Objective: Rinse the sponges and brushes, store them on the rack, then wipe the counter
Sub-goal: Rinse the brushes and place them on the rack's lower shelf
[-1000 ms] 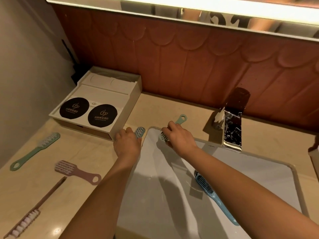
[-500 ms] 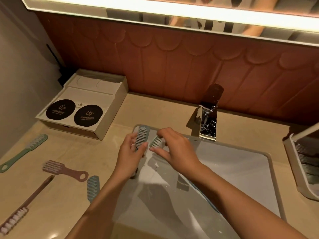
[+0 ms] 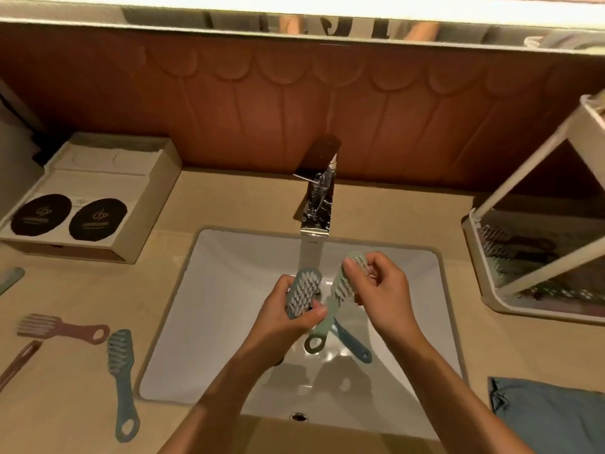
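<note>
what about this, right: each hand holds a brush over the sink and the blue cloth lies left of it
No: the head view shows the blue cloth right of the sink. Over it the left hand holds a blue brush, the right hand a green brush.

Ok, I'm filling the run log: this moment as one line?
step: rinse | left hand: holds blue-grey brush | right hand: holds green brush | where: over sink, under faucet

No wording can be read. On the far left of the table [image 3: 229, 198], a beige box [image 3: 144, 178] carries two black round labels [image 3: 41, 214], each with a pale curled emblem above lines of print too blurred to make out. A small mark [image 3: 312, 243] on the basin's [image 3: 376, 245] far rim, below the tap [image 3: 317, 204], is likewise illegible.
</note>
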Motion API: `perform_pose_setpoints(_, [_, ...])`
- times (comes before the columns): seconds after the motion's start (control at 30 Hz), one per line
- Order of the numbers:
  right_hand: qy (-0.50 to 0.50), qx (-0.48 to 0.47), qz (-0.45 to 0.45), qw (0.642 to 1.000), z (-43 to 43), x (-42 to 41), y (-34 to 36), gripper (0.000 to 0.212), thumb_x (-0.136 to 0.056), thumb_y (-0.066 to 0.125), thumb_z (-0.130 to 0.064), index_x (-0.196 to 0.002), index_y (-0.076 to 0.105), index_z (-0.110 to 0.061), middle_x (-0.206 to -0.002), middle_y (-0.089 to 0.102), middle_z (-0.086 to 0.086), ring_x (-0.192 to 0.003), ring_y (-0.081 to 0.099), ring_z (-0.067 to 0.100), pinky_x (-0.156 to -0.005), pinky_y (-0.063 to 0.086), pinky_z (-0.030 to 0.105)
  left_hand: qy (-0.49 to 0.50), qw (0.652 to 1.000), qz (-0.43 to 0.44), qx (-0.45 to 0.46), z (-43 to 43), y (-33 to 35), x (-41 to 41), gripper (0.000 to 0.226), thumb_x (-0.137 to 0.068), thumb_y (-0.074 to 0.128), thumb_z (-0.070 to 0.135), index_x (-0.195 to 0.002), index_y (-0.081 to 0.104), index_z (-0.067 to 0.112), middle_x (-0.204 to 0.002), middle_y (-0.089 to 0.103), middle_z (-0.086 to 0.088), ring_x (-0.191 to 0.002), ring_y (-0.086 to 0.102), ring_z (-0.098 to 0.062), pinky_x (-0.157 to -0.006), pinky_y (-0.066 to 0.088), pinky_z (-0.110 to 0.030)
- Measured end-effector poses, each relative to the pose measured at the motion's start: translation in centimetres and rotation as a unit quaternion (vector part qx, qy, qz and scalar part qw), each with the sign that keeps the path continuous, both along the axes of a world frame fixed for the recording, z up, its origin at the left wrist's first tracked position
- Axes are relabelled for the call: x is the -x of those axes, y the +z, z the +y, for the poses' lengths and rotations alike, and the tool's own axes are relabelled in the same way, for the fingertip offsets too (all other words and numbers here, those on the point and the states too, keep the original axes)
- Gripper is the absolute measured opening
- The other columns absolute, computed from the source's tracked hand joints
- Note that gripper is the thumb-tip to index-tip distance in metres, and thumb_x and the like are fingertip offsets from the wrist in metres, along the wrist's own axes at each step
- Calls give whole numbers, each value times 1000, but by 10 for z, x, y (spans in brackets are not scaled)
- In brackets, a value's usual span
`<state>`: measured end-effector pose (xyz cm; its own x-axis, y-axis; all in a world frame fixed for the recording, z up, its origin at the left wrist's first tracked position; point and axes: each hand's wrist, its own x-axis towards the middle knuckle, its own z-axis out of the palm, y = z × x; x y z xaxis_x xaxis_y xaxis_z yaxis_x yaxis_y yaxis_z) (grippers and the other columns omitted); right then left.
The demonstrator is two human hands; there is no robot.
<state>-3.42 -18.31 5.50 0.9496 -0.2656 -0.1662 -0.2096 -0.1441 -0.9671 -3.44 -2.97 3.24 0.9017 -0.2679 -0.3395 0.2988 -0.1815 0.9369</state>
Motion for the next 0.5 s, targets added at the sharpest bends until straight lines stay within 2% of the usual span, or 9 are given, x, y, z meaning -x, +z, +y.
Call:
perform_pose_setpoints(0.1, [-58, -38, 24, 997, -28, 11, -7, 26, -89, 58, -29, -80, 56, -5, -62, 55, -1, -56, 51, 9, -51, 43, 20, -34, 999, 20, -7, -25, -3, 6, 33, -79, 70, 10, -104, 50, 16, -97, 60, -13, -81, 60, -13, -62, 53, -22])
perform_pose_setpoints(0.2, [-113, -97, 43, 988, -51, 22, -13, 25, -90, 56, -31, -75, 54, -11, -57, 54, -3, -49, 47, 8, -51, 42, 23, -50, 999, 20, -9, -51, -6, 13, 31, -80, 69, 8, -105, 50, 14, -92, 58, -5, -73, 59, -3, -57, 46, -17])
perform_pose_setpoints(0.27, [-130, -124, 55, 982, -67, 31, -15, 22, -91, 55, -33, -87, 56, -12, -66, 57, 3, -53, 50, 10, -55, 45, 24, -43, 999, -2, -8, -71, -4, 18, 27, -82, 67, 7, -101, 50, 14, -85, 57, 2, -64, 58, 7, -54, 44, -13])
perform_pose_setpoints(0.37, [-159, -163, 82, 970, -85, 45, -16, 29, -91, 55, -30, -116, 49, -18, -83, 64, 9, -69, 59, 16, -68, 49, 30, -37, 999, -36, -17, -96, 0, 24, 21, -84, 66, 7, -94, 50, 17, -82, 57, 7, -62, 56, 9, -51, 44, -13])
perform_pose_setpoints(0.5, [-191, -244, 94, 946, -106, 63, -19, 37, -90, 57, -17, -124, 43, -14, -104, 66, 14, -89, 66, 27, -77, 53, 35, -68, 996, -55, -31, -131, -3, 32, 22, -82, 67, 10, -95, 49, 13, -82, 61, 6, -68, 57, 1, -58, 50, -23])
